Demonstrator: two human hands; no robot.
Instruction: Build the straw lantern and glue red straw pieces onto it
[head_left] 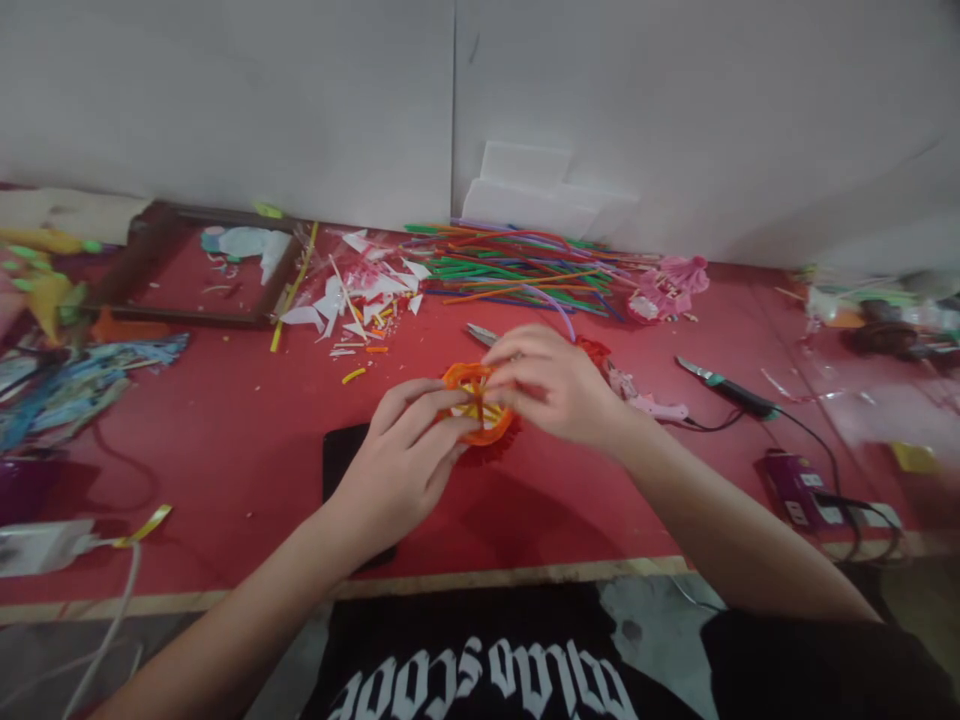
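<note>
Over the red table I hold a round orange craft piece (491,436), which looks bent from pipe cleaners, with yellow and white showing inside its ring. My left hand (409,450) pinches the ring's left side. Opposite it, my right hand (546,385) has its fingertips closed on the upper right of the same piece. Dark red fringe shows beneath the ring, and my fingers hide part of it. Just behind my right hand lie pliers or scissors (482,334), partly covered. A black phone-like slab (345,455) sits under my left hand.
Colored pipe cleaners (510,265) lie piled at the back beside white and pink scraps (352,290). A brown frame (259,318) stands left. To the right are a corded glue gun (664,408), a green-black corded tool (739,395) and a purple box (795,490). A white charger (45,548) sits front left.
</note>
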